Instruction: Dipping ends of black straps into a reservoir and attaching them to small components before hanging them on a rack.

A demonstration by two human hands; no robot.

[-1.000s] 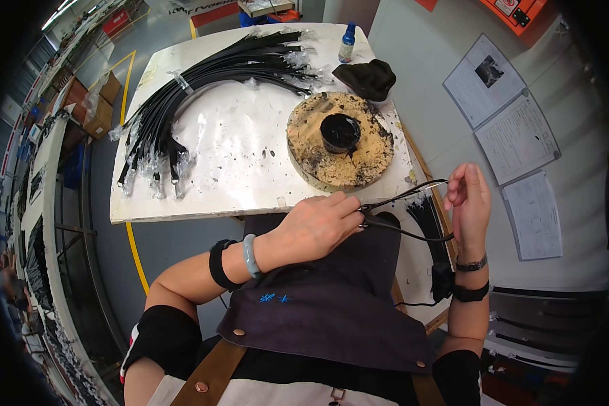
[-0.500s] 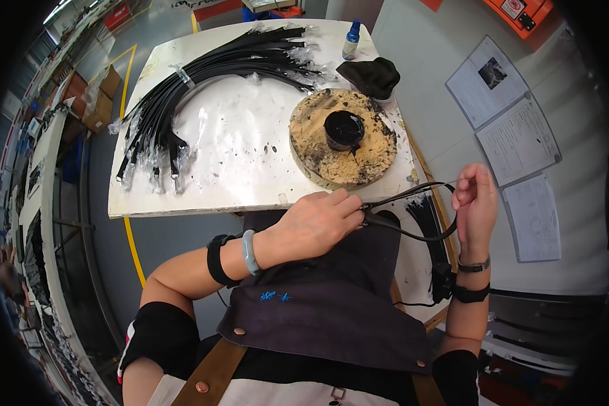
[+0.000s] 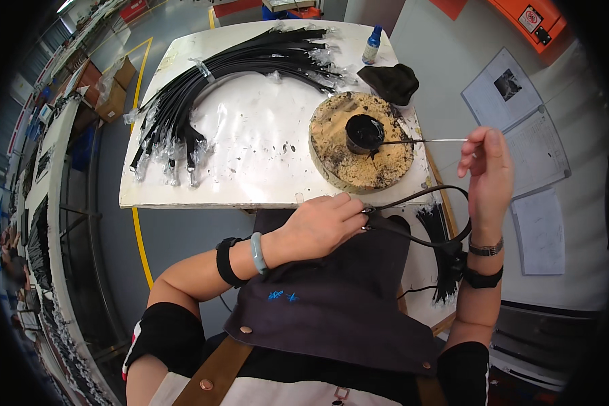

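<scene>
Workshop, stained worktable point(image 3: 243, 135), bundled straps point(image 3: 174, 108)

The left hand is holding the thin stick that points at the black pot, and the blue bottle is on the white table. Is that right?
Not quite: the head view shows the right hand holding the thin stick that points at the black pot. The blue bottle is on the white table, as you said.

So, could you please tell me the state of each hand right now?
Left hand: closed, holding a looped black strap.
Right hand: fingertips closed on a thin rod, its dark end at the black cup.
</scene>
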